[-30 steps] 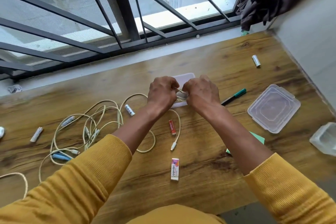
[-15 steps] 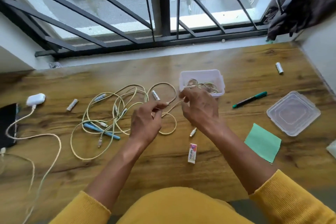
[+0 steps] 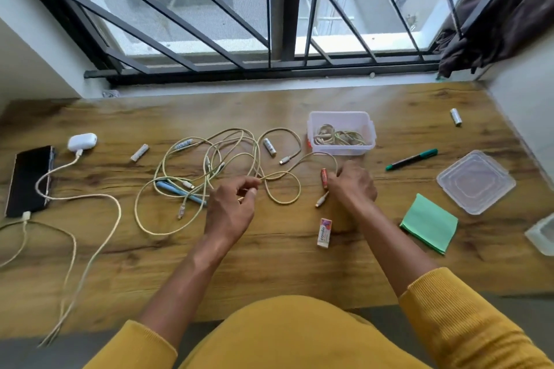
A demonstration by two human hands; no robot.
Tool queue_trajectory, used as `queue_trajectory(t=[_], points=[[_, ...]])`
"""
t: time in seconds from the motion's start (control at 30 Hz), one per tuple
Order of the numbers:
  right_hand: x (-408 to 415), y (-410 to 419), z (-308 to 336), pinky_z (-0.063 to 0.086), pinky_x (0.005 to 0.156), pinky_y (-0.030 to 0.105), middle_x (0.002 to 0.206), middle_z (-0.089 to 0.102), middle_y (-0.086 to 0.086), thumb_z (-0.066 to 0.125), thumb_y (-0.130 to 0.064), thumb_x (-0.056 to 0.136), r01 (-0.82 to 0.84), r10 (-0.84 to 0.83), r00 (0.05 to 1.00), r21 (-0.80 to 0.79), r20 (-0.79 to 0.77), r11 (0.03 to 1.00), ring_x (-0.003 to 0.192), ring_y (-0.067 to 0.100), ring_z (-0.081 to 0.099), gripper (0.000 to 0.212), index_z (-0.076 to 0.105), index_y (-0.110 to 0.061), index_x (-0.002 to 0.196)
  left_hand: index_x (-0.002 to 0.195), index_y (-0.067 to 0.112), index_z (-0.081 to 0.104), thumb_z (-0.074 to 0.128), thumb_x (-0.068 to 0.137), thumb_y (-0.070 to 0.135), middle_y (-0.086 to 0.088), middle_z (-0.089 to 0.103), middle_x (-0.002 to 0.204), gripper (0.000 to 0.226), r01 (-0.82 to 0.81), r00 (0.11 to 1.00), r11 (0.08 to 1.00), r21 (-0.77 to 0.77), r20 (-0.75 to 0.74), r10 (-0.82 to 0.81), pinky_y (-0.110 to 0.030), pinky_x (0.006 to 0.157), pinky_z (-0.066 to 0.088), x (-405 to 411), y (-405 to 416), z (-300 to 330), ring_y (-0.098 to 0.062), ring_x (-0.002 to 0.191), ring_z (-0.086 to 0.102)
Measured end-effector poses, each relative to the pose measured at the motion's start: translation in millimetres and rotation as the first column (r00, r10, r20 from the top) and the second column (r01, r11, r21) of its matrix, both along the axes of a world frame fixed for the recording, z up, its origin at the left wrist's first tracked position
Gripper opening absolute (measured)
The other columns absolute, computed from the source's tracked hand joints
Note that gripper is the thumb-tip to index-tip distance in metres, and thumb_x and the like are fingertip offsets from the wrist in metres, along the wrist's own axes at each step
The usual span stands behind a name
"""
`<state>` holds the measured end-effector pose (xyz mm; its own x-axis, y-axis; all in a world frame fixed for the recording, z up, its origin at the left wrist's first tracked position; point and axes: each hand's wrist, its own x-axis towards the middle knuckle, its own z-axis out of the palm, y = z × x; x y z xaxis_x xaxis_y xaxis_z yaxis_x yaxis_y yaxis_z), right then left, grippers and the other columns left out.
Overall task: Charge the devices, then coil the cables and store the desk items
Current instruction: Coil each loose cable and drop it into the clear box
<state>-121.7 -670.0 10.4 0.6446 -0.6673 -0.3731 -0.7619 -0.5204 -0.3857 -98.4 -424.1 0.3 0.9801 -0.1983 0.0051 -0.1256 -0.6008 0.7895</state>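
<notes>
Since coiling one cable into the box [image 3: 341, 117], my left hand [image 3: 232, 207] pinches the next cable [image 3: 281, 175]; my right hand [image 3: 353, 186], at 3 o'clock, grips its end; tangle remains.

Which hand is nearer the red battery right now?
Right. The right hand sits right beside the red battery, fingertips about touching it; the left hand is farther left, pinching a cable.

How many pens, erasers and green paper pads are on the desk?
Pens: 2, green pen and blue pen
Erasers: 1, eraser
Green paper pads: 1, green pad
Total: 4
</notes>
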Motion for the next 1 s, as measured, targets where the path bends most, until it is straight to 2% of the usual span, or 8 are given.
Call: queue_trajectory(t=[0.17,0.3,0.4,0.53,0.67,0.77,0.87,1.0], points=[[-8,-6,7,0.052,0.076,0.037,0.088,0.074,0.005,0.063,-0.034,0.09,0.025,-0.058,0.969,0.138,0.239,0.99,0.093,0.031,0.07,0.018,0.066,-0.018,0.083,0.112,0.028,0.081,0.068,0.099,0.012,0.017,0.078,0.102,0.024,0.014,1.0,0.997,-0.078,-0.008,-0.014,-0.027,0.083,0.062,-1,0,9,0.003,0.092,0.071],[-9,-1,49,0.061,0.074,0.039,0.078,0.077,0.004,0.066,-0.021,0.101,-0.2,-0.088,0.845,0.464,0.528,0.863,0.073,0.018,0.074,0.019,0.068,-0.002,0.098,0.121,0.032,0.075,0.066,0.102,0.02,0.019,0.075,0.112,0.024,0.059,0.998,0.984,-0.167,0.036,-0.053,-0.033,0.084,0.063,10,-13,30,0.002,0.1,0.069],[-7,11,91,0.059,0.07,0.041,0.07,0.067,0.008,0.064,-0.019,0.105,-0.446,0.014,0.784,0.548,0.62,0.708,0.061,0.015,0.062,0.022,0.066,0.003,0.108,0.138,0.035,0.062,0.064,0.104,0.027,0.019,0.066,0.132,0.035,0.214,0.975,0.953,-0.213,0.108,-0.195,-0.039,0.09,0.061,27,-29,51,-0.003,0.118,0.064],[-5,24,122,0.032,0.056,0.03,0.064,0.049,0.0,0.058,-0.022,0.108,-0.612,0.059,0.705,0.564,0.706,0.555,0.056,0.01,0.041,0.033,0.06,0.01,0.117,0.139,0.035,0.058,0.061,0.103,0.037,0.019,0.066,0.133,0.036,0.363,0.924,0.902,-0.234,0.215,-0.316,-0.044,0.096,0.056,43,-45,76,-0.008,0.125,0.061],[-3,27,148,0.023,0.055,0.025,0.065,0.034,0.0,0.047,-0.016,0.111,-0.65,-0.046,0.685,0.638,0.727,0.412,0.057,0.01,0.03,0.025,0.064,0.002,0.108,0.12,0.027,0.069,0.058,0.109,0.028,0.009,0.076,0.105,0.016,0.371,0.925,0.871,-0.323,0.209,-0.317,-0.036,0.085,0.058,55,-50,80,-0.012,0.102,0.073],[-1,25,166,0.026,0.065,0.032,0.064,0.035,-0.003,0.047,-0.02,0.105,-0.634,-0.186,0.706,0.726,0.684,0.266,0.055,0.01,0.032,0.022,0.063,-0.01,0.094,0.108,0.024,0.073,0.054,0.111,0.027,0.003,0.072,0.085,0.019,0.326,0.944,0.887,-0.327,0.168,-0.285,-0.03,0.067,0.054,61,-50,74,-0.014,0.083,0.069],[4,22,178,0.033,0.095,0.043,0.065,0.046,-0.002,0.047,-0.023,0.101,-0.654,-0.339,0.686,0.75,0.644,0.102,0.064,0.015,0.045,0.024,0.063,-0.014,0.088,0.108,0.023,0.075,0.052,0.109,0.035,0.004,0.067,0.075,0.026,0.325,0.945,0.887,-0.327,0.155,-0.289,-0.039,0.067,0.057,60,-50,72,-0.021,0.076,0.069],[10,18,181,0.036,0.113,0.046,0.107,0.075,0.004,0.038,-0.016,0.103,-0.738,-0.322,0.616,0.67,0.719,0.085,0.118,0.026,0.068,0.037,0.063,-0.007,0.128,0.111,0.025,0.077,0.052,0.108,0.039,-0.009,0.061,0.07,0.029,0.346,0.938,0.873,-0.344,0.118,-0.325,-0.05,0.069,0.057,56,-49,70,-0.035,0.069,0.063]])
